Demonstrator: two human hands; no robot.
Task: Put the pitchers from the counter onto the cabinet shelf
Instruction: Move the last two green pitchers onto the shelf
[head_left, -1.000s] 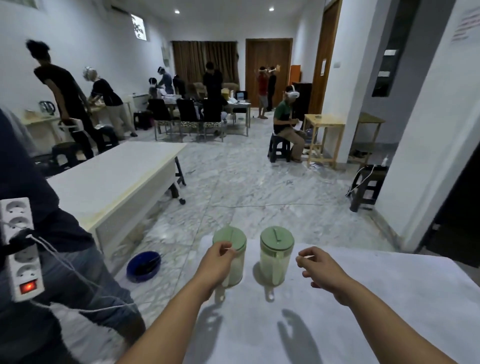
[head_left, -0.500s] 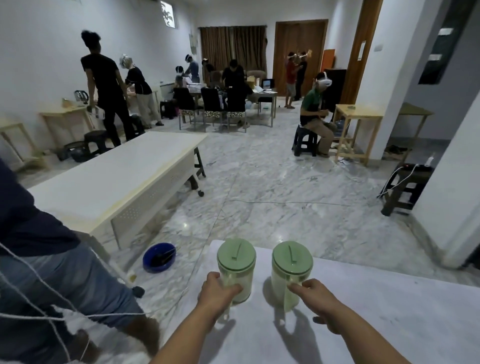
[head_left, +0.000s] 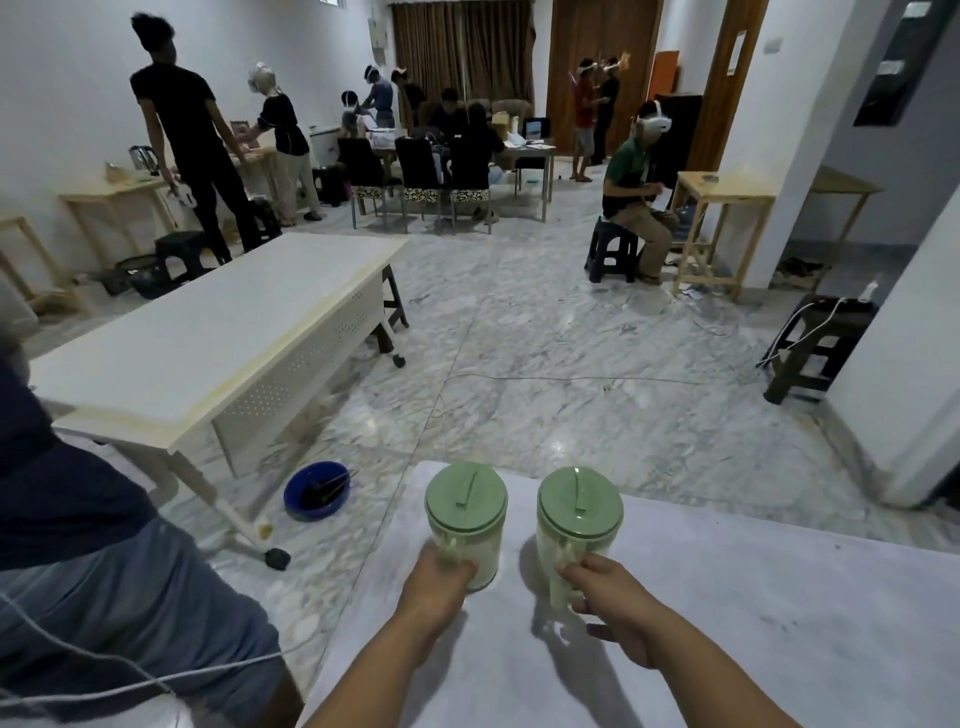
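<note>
We see two pale translucent green pitchers, the left pitcher and the right pitcher, each under an opaque sage-green lid. The counter beneath them is whitish grey with faint marbling. The floor is grey-and-white veined marble. A deep blue bowl lies on it. The long table is white with a cream edge. The curtains are brown, and the chair seats carry a black-and-white pattern.

There were two green pitchers, two hands, one blue bowl, one long white table, and maybe ten people far back.
</note>
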